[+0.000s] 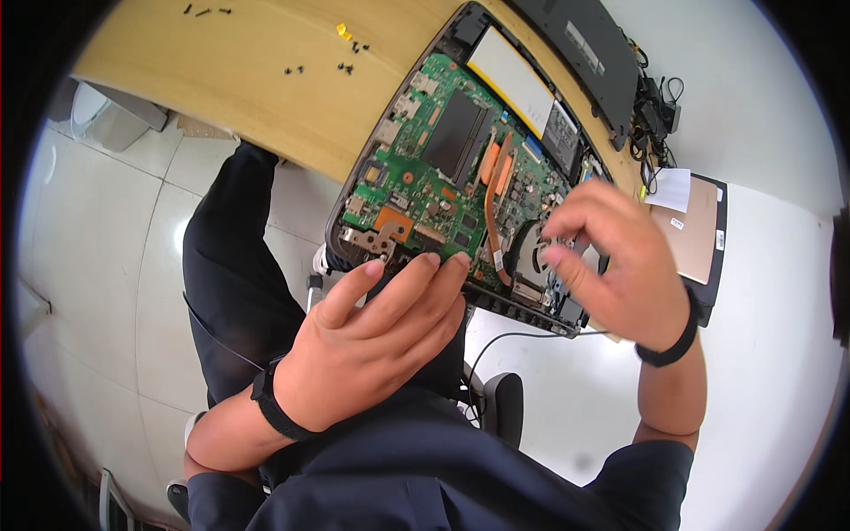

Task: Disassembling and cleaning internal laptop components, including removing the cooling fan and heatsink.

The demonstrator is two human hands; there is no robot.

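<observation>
The opened laptop (pixel 460 168) lay bottom-up at the near edge of the wooden desk (pixel 230 80), partly overhanging it toward the person's lap. Its bottom cover was already off: the green circuit board, copper heat pipe (pixel 496 190), fan (pixel 529 252) and white battery (pixel 512 75) all lay bare. Small dark screws (pixel 345 66) sat loose in little groups farther out on the desk, so the unscrewing seemed largely done. The left hand (pixel 376 341) rested on the laptop's near edge by the metal hinge bracket, fingers stretched flat, gripping nothing. The right hand (pixel 615 265) hovered above the fan, fingers curled loosely, thumb and forefinger close; whether they pinched a screw I could not tell. By my judgement the fan, the board and the battery were yet to come out
</observation>
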